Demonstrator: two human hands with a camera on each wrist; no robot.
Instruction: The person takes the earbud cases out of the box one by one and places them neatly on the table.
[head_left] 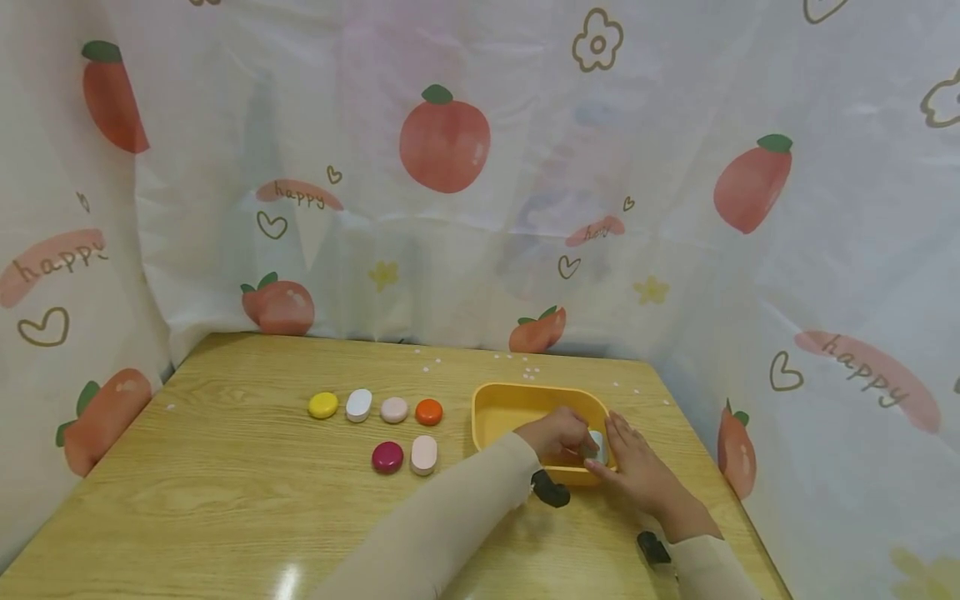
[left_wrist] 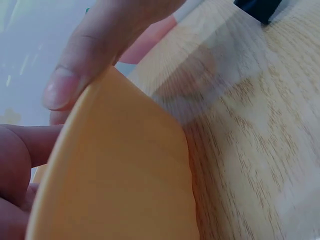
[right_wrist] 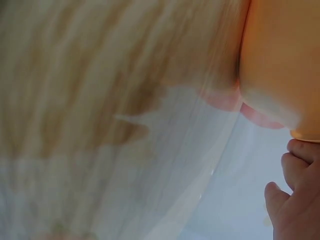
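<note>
My left hand (head_left: 564, 432) reaches into a yellow basin (head_left: 517, 390) with fingers curled. They pinch a pale blue rounded piece (head_left: 597, 447) at the basin's right end, and partly hide it. In the left wrist view, some of its fingers (left_wrist: 20, 155) show behind the basin's wall (left_wrist: 125, 160). My right hand (head_left: 643, 475) holds the front right corner of the basin. Its fingers lie along the right rim, and its thumb (left_wrist: 67, 85) hooks over the front rim. In the right wrist view, fingertips (right_wrist: 302, 148) rest against the rim.
Left of the basin, smooth rounded pieces lie on the wooden table (head_left: 225, 492): yellow (head_left: 323, 405), white (head_left: 358, 405), pale pink (head_left: 393, 409) and orange (head_left: 429, 412) behind, dark red (head_left: 387, 457) and light pink (head_left: 423, 456) nearer. A fruit-printed curtain (head_left: 480, 250) encloses the table.
</note>
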